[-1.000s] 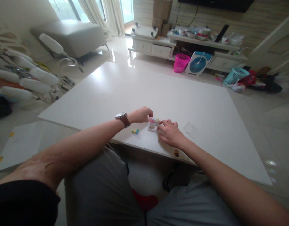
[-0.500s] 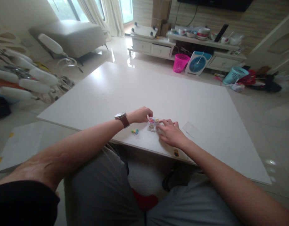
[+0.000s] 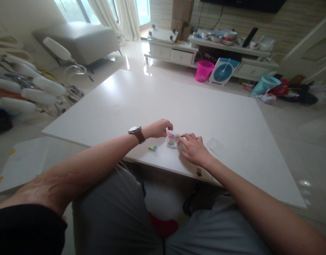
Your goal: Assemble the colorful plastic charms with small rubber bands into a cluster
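Observation:
A small clear plastic compartment box [image 3: 171, 144] sits on the white table [image 3: 141, 102] near its front edge. Little colourful pieces lie in it, pink and blue ones at the back left and a pale yellow one [image 3: 177, 136] beside them. My left hand [image 3: 160, 128], with a brown-strapped watch at the wrist, is at the box's back left corner, fingers bent and apart from the thumb. Over the right side of the box is my right hand [image 3: 194, 148], its fingers spread and fingertips at the rim. Whether they touch a piece is hard to make out.
Left of the box lies a green, yellow and blue small toy piece [image 3: 152, 148]. A yellow and black figure piece [image 3: 199, 172] is by the front edge. To the right rests a clear flat lid [image 3: 215, 146]. A pink basket [image 3: 204, 71] and a fan [image 3: 223, 71] stand beyond the table.
My right hand has shifted slightly right, its fingers lifting and uncovering more of the box. The left hand has risen a little. The loose pieces and lid lie where they were.

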`<state>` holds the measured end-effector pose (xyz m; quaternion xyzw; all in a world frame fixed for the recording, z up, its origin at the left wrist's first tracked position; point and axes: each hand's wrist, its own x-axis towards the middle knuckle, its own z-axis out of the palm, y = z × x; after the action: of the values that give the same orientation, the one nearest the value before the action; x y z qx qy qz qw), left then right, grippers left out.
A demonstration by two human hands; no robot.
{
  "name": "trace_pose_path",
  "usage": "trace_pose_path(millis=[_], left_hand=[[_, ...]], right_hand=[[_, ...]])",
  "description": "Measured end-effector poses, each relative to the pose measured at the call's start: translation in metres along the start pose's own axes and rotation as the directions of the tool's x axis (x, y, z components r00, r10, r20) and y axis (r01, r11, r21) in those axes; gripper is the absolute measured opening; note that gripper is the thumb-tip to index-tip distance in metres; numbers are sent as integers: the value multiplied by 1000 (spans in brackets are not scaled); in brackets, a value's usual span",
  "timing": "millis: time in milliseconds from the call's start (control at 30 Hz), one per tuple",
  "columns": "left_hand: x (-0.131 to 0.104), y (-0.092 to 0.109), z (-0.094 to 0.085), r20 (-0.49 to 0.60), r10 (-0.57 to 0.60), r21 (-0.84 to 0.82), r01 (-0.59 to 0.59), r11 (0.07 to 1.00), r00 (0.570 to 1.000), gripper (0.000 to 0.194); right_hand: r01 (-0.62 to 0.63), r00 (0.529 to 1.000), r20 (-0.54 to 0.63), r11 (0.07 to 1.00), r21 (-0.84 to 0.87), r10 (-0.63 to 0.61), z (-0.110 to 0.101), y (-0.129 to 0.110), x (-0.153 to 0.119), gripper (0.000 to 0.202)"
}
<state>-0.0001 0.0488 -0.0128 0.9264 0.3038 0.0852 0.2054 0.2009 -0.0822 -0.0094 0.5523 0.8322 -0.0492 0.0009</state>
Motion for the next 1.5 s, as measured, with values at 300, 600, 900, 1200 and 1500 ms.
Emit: trace_pose_path(millis=[300, 600, 900, 1200, 1500], left_hand=[[-2, 33, -4, -24, 218, -248, -217, 944, 976, 23], [-3, 44, 15, -35, 221, -321, -221, 921, 975, 38], [-2, 44, 20, -16, 257, -260, -252, 932, 966, 34], [0, 32, -1, -60, 154, -172, -163, 972, 986, 25], [-2, 15, 0, 19, 153, -97, -151, 984, 988, 45]], right_hand=[[-101, 994, -45, 993, 67, 104, -2, 1, 3, 30], [-135, 988, -68, 987, 87, 141, -1, 1, 4, 29], [-131, 989, -64, 988, 83, 136, 0, 1, 4, 28], [-67, 996, -45, 991, 119, 73, 0, 1, 3, 26], [-18, 1000, -7, 998, 67, 18, -2, 0, 1, 30]])
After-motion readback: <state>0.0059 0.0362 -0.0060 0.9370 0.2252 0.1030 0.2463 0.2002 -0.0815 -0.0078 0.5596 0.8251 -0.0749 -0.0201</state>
